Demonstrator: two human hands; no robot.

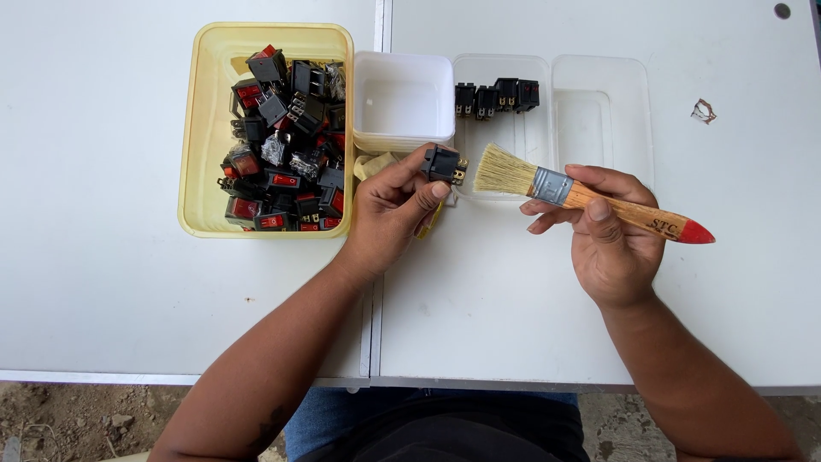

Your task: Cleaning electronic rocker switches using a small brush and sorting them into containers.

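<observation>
Right, closest to the camera come 2 bare forearms rising over the near edge of the white table (128, 282), with blue trousers just showing beneath it. The left hand (389, 210) is clamped around a small black rocker switch (442, 162), thumb and fingertips pinching its body, metal terminals poking out on the side toward the brush. The right hand (611, 239) is wrapped around a paintbrush (590, 198), fingers curled over the wooden handle, red tip pointing out to the right, metal ferrule just past the fingers. Pale bristles sit just beside the switch's terminals, very close; whether they actually touch, I cannot tell. So the switch is up in the air, over the table seam, in front of the tubs.

Moving further out: tucked behind the left hand there is a bit of something yellowish on the table, mostly hidden. On the left, a yellow plastic tub (198, 128) is heaped with black rocker switches, many with red faces, some in clear wrapping. Next to it, a white square container (402, 68), touching or nearly touching the yellow one. Right of that, a clear tray (599, 77) with 2 compartments; a row of 4 black switches (496, 96) is lined up along the far end of its left compartment. Further right, a small crumpled scrap (703, 111) lies alone on the tabletop, and a dark round hole (782, 11) sits near the far corner.
</observation>
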